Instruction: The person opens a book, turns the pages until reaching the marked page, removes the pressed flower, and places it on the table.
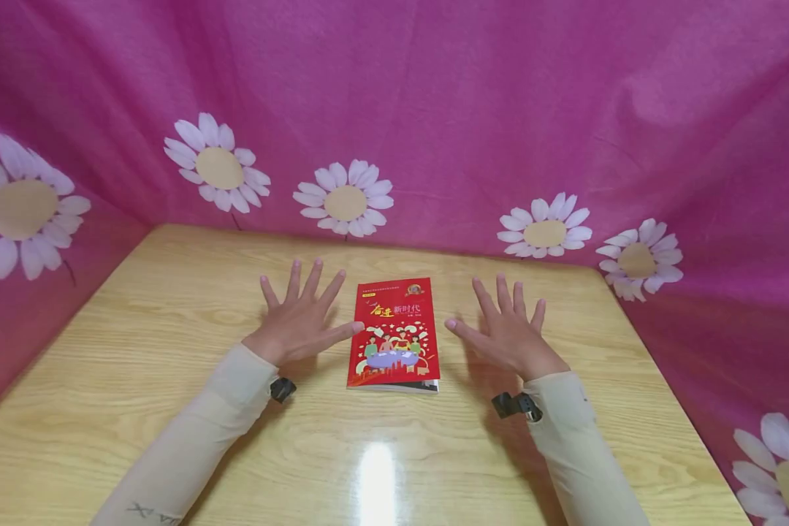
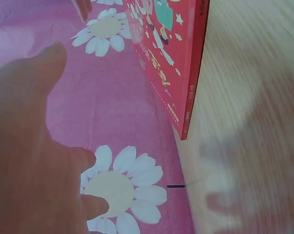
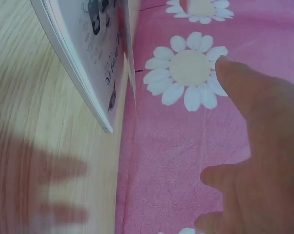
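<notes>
Lying on the desk (image 1: 171, 307), between left and right edges, short of the back edge: one red booklet (image 1: 394, 351), front cover up. Left hand (image 1: 296, 321), spread, at its left; right hand (image 1: 514, 336), spread, at its right.

Red illustrated book (image 1: 394, 332), slightly ajar

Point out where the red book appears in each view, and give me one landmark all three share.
Head: the red book lies near the middle, between the left hand and the right hand.
Left wrist: the red book is at the top, right of centre, cut off by the top edge.
Right wrist: the red book is at the upper left, page edges showing.
Shared landmark: the pink daisy cloth.
</notes>
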Tool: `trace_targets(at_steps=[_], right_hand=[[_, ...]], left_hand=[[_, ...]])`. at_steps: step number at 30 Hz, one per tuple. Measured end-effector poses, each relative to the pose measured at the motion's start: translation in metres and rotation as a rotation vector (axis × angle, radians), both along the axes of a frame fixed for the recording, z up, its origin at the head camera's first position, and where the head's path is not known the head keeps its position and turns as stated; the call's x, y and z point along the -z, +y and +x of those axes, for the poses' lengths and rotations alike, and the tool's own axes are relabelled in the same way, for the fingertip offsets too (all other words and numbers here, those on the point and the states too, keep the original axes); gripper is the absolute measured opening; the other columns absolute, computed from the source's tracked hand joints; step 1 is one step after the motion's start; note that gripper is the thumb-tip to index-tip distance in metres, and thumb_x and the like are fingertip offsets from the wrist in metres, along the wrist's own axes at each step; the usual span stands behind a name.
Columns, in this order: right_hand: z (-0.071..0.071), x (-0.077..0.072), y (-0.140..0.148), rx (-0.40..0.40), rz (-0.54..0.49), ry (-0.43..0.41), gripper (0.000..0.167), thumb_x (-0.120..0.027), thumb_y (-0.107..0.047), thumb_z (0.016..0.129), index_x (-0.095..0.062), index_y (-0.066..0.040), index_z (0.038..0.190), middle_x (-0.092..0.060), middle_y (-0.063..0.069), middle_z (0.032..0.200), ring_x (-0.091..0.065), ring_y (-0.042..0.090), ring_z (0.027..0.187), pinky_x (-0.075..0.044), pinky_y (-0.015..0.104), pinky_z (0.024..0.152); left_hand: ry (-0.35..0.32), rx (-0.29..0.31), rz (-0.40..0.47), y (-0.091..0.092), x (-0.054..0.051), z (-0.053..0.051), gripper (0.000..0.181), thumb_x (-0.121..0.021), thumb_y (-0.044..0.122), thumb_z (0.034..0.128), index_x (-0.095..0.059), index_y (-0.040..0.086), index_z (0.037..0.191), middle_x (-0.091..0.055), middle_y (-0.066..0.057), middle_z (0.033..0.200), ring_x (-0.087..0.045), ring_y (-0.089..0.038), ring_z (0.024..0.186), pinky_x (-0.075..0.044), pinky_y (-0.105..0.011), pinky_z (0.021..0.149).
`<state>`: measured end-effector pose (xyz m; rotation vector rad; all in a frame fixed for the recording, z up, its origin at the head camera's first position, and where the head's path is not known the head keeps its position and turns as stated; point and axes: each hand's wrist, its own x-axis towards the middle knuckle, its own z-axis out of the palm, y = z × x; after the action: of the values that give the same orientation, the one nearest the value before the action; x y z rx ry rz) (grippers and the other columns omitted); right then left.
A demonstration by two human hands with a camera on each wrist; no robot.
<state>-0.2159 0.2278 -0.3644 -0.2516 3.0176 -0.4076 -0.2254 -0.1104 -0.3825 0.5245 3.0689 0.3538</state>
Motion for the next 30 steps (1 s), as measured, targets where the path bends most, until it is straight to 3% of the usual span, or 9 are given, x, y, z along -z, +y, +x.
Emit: trace_targets(at_steps=[4, 7, 11, 15, 19, 22, 26, 30], right_hand=[[-0.002, 0.0, -0.002, -0.004, -0.021, 0.012, 0.099, -0.034, -0.081, 0.083, -0.001, -0.024, 0.157, 0.012, 0.017, 0.16, 0.019, 0.043, 0.142, 0.02, 0.07, 0.1], [-0.003, -0.001, -0.003, -0.013, -0.101, 0.026, 0.096, -0.034, -0.077, 0.087, 0.0, -0.021, 0.157, 0.008, 0.016, 0.161, 0.013, 0.041, 0.144, 0.013, 0.068, 0.105], [-0.002, -0.003, -0.005, -0.017, -0.376, -0.039, 0.088, -0.033, -0.069, 0.093, 0.0, -0.018, 0.156, -0.007, 0.016, 0.161, -0.007, 0.038, 0.146, -0.008, 0.061, 0.113], [-0.003, -0.003, -0.009, 0.021, -0.73, -0.219, 0.084, -0.033, -0.067, 0.095, -0.007, -0.016, 0.156, -0.02, 0.018, 0.157, -0.023, 0.037, 0.142, -0.023, 0.056, 0.112], [-0.007, -0.002, -0.016, 0.049, -0.994, -0.384, 0.08, -0.034, -0.063, 0.097, -0.01, -0.013, 0.154, -0.027, 0.023, 0.153, -0.031, 0.04, 0.138, -0.028, 0.054, 0.11], [-0.009, -0.001, -0.019, 0.075, -1.104, -0.459, 0.083, -0.036, -0.064, 0.096, -0.012, -0.01, 0.154, -0.029, 0.025, 0.152, -0.034, 0.041, 0.137, -0.028, 0.055, 0.11], [-0.009, 0.003, -0.02, 0.115, -1.178, -0.514, 0.087, -0.039, -0.068, 0.092, -0.018, -0.009, 0.152, -0.035, 0.026, 0.149, -0.038, 0.042, 0.134, -0.03, 0.055, 0.109], [-0.009, 0.008, -0.021, 0.133, -1.214, -0.557, 0.087, -0.039, -0.068, 0.093, -0.02, -0.007, 0.151, -0.038, 0.026, 0.146, -0.045, 0.04, 0.128, -0.035, 0.053, 0.106]], left_hand=[[-0.004, 0.002, -0.003, 0.0, 0.001, 0.0, 0.097, -0.034, 0.082, 0.0816, -0.004, 0.027, 0.156, 0.008, -0.015, 0.161, 0.017, -0.044, 0.142, 0.02, -0.076, 0.093], [-0.008, 0.01, -0.003, 0.0, 0.003, 0.001, 0.098, -0.033, 0.083, 0.0812, -0.003, 0.028, 0.156, 0.008, -0.014, 0.161, 0.016, -0.044, 0.143, 0.019, -0.077, 0.094], [-0.031, 0.043, 0.021, 0.002, 0.005, 0.002, 0.101, -0.037, 0.084, 0.0793, -0.003, 0.028, 0.156, 0.009, -0.013, 0.161, 0.014, -0.043, 0.144, 0.018, -0.075, 0.096], [-0.055, 0.089, 0.055, 0.001, 0.005, 0.003, 0.108, -0.046, 0.084, 0.0753, -0.002, 0.028, 0.156, 0.011, -0.011, 0.161, 0.013, -0.041, 0.144, 0.014, -0.075, 0.099], [-0.086, 0.127, 0.091, -0.001, 0.003, 0.002, 0.116, -0.055, 0.082, 0.0712, 0.0, 0.026, 0.156, 0.01, -0.008, 0.162, 0.009, -0.039, 0.146, 0.009, -0.075, 0.101], [-0.148, 0.161, 0.125, -0.001, 0.004, 0.002, 0.123, -0.063, 0.079, 0.0673, 0.001, 0.023, 0.156, 0.007, -0.007, 0.162, 0.007, -0.036, 0.147, 0.007, -0.073, 0.103], [-0.269, 0.196, 0.153, 0.005, 0.012, 0.003, 0.128, -0.073, 0.073, 0.062, -0.003, 0.022, 0.157, 0.001, -0.005, 0.163, 0.002, -0.03, 0.148, 0.003, -0.067, 0.109], [-0.318, 0.211, 0.132, 0.012, 0.018, 0.005, 0.126, -0.08, 0.065, 0.0603, -0.011, 0.022, 0.157, -0.007, -0.005, 0.162, -0.005, -0.027, 0.148, -0.007, -0.062, 0.113]])
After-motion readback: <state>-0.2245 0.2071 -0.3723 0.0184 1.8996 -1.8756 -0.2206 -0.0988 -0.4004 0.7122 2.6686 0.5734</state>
